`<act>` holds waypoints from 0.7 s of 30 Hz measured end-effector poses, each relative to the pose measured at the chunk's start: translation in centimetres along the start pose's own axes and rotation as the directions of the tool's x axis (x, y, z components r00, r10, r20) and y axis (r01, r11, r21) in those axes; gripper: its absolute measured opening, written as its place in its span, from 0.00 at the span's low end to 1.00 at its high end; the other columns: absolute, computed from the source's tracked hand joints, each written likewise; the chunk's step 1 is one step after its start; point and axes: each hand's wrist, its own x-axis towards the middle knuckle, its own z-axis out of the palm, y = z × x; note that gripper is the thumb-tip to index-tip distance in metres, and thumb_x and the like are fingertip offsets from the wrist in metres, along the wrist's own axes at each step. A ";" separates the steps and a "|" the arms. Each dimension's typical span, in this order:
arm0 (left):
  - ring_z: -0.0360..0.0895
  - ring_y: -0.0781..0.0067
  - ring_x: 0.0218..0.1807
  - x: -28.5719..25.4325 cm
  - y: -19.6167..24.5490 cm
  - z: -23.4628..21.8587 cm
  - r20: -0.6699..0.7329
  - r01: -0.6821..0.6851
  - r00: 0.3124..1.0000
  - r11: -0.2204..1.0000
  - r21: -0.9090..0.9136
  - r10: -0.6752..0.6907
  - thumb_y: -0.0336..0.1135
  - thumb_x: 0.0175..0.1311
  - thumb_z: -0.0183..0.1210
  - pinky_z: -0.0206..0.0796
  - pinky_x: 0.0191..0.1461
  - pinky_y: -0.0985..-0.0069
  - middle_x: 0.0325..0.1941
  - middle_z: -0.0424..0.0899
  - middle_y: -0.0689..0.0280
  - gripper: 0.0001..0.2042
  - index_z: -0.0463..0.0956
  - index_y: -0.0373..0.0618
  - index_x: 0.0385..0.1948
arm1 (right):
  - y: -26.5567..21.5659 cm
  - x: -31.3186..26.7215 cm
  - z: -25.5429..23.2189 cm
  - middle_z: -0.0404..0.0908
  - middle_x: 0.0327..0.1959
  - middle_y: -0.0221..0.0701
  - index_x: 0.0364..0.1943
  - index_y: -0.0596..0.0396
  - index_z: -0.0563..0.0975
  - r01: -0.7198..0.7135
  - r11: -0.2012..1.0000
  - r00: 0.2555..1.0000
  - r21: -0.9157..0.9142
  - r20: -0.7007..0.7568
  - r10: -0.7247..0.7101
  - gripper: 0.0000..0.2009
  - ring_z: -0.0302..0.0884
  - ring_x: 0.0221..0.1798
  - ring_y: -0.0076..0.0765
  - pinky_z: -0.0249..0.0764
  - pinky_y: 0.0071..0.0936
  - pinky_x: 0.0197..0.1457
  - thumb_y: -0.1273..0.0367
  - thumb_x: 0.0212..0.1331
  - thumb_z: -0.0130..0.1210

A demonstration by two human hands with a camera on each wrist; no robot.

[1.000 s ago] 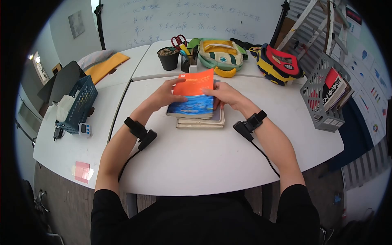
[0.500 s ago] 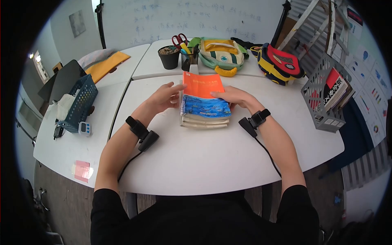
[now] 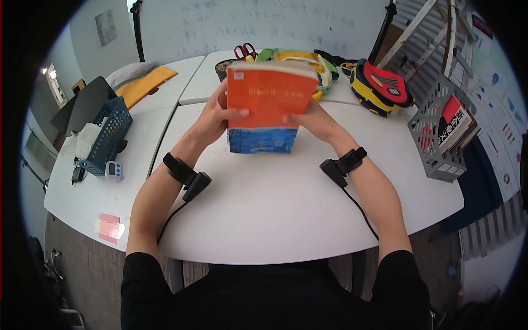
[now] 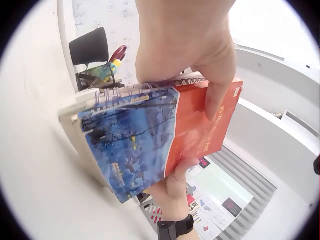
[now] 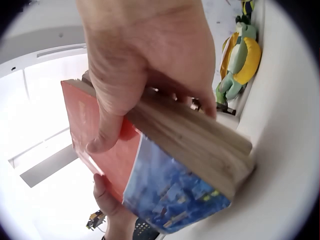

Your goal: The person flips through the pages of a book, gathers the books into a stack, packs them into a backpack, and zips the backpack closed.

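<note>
A book with an orange and blue cover (image 3: 269, 99) faces me, the front of a stack that stands upright and leans a little back. Behind it, the left wrist view shows a spiral-bound notebook (image 4: 120, 93), and the right wrist view shows thick page edges (image 5: 195, 137). My left hand (image 3: 212, 118) grips the stack's left side, thumb on the orange cover. On the right side my right hand (image 3: 319, 121) does the same, its thumb also on the orange part and its fingers behind. The stack's lower end is close over the white table (image 3: 264, 203).
Behind the stack are a plant pot (image 3: 222, 69), red-handled scissors (image 3: 245, 50) and a green-and-yellow bag (image 3: 328, 71). A red, yellow and blue bag (image 3: 379, 88) lies to the right, near a grey basket of books (image 3: 443, 165). At left stand a blue basket (image 3: 104, 140) and a small timer (image 3: 114, 170).
The stack was lying on the table and is now tipped up, cover towards me. My left hand, loose beside it half a second ago, now grips its side.
</note>
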 end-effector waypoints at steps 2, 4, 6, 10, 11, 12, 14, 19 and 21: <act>0.68 0.65 0.64 0.1 0.1 -0.7 0.002 0.009 1.000 0.999 0.042 -0.009 0.23 0.49 0.64 0.64 0.66 0.60 0.61 0.70 0.60 0.42 0.51 0.51 0.68 | -0.8 0.1 -0.3 0.65 0.63 0.40 0.66 0.57 0.55 -0.021 1.000 0.986 0.000 0.164 0.021 0.50 0.63 0.64 0.36 0.63 0.37 0.66 0.52 0.41 0.72; 0.64 0.66 0.66 0.3 -0.1 -1.1 0.006 0.045 0.999 0.996 0.077 -0.045 0.30 0.50 0.68 0.63 0.67 0.61 0.62 0.69 0.59 0.41 0.52 0.52 0.67 | -1.3 0.0 -0.5 0.62 0.65 0.38 0.68 0.55 0.52 -0.077 0.989 0.974 -0.124 0.202 0.101 0.53 0.60 0.68 0.39 0.59 0.38 0.70 0.57 0.37 0.74; 0.65 0.65 0.66 0.6 -0.2 -1.0 -0.022 0.067 0.998 0.996 0.055 -0.065 0.31 0.49 0.69 0.64 0.66 0.61 0.61 0.69 0.58 0.41 0.54 0.51 0.66 | -2.0 -0.7 0.2 0.61 0.66 0.38 0.68 0.55 0.52 -0.048 0.990 0.971 -0.131 0.228 0.077 0.52 0.57 0.69 0.37 0.57 0.37 0.70 0.59 0.38 0.74; 0.68 0.64 0.63 0.7 -1.1 -1.5 -0.099 0.002 0.995 0.994 0.111 0.010 0.34 0.51 0.70 0.65 0.65 0.64 0.58 0.71 0.54 0.38 0.56 0.44 0.63 | 0.5 -0.7 0.5 0.60 0.67 0.39 0.68 0.55 0.51 0.034 0.980 0.964 -0.194 0.266 0.019 0.51 0.55 0.71 0.37 0.55 0.37 0.71 0.63 0.38 0.73; 0.68 0.64 0.63 0.7 -1.3 -1.9 -0.096 -0.006 0.995 0.993 0.116 0.017 0.34 0.51 0.70 0.65 0.65 0.64 0.58 0.71 0.54 0.38 0.56 0.44 0.63 | 0.4 -0.6 0.5 0.60 0.67 0.39 0.68 0.55 0.51 0.043 0.979 0.964 -0.197 0.264 0.011 0.51 0.55 0.71 0.37 0.55 0.37 0.71 0.63 0.38 0.73; 0.70 0.64 0.61 0.8 -1.4 -2.3 -0.051 0.007 0.999 0.992 0.124 0.000 0.34 0.51 0.70 0.66 0.65 0.65 0.57 0.72 0.55 0.37 0.56 0.41 0.62 | 0.4 -0.6 0.5 0.61 0.66 0.39 0.68 0.55 0.51 0.023 0.989 0.964 -0.149 0.265 0.018 0.52 0.56 0.70 0.38 0.57 0.37 0.70 0.63 0.37 0.73; 0.71 0.64 0.60 0.9 -1.3 -2.2 0.002 0.016 1.000 0.990 0.137 -0.016 0.34 0.51 0.70 0.66 0.64 0.66 0.56 0.73 0.55 0.37 0.57 0.39 0.61 | 0.0 -0.7 0.4 0.62 0.65 0.39 0.68 0.54 0.51 0.008 0.995 0.966 -0.102 0.259 0.019 0.52 0.58 0.69 0.38 0.58 0.36 0.69 0.63 0.37 0.73; 0.71 0.64 0.60 0.6 0.4 -2.1 0.017 -0.112 0.994 0.980 0.167 0.111 0.36 0.54 0.67 0.69 0.61 0.67 0.57 0.72 0.55 0.32 0.61 0.36 0.59 | -1.3 0.3 0.0 0.67 0.61 0.39 0.68 0.58 0.51 0.052 0.975 0.977 -0.216 0.214 -0.005 0.53 0.64 0.65 0.38 0.63 0.36 0.65 0.62 0.36 0.74; 0.71 0.64 0.61 0.5 0.1 -2.4 0.022 -0.071 0.997 0.989 0.126 0.069 0.38 0.55 0.67 0.69 0.60 0.67 0.58 0.72 0.55 0.33 0.60 0.37 0.60 | -0.6 -0.3 0.4 0.67 0.61 0.40 0.67 0.59 0.52 0.019 0.988 0.970 -0.155 0.242 0.019 0.53 0.64 0.65 0.39 0.62 0.36 0.66 0.61 0.36 0.74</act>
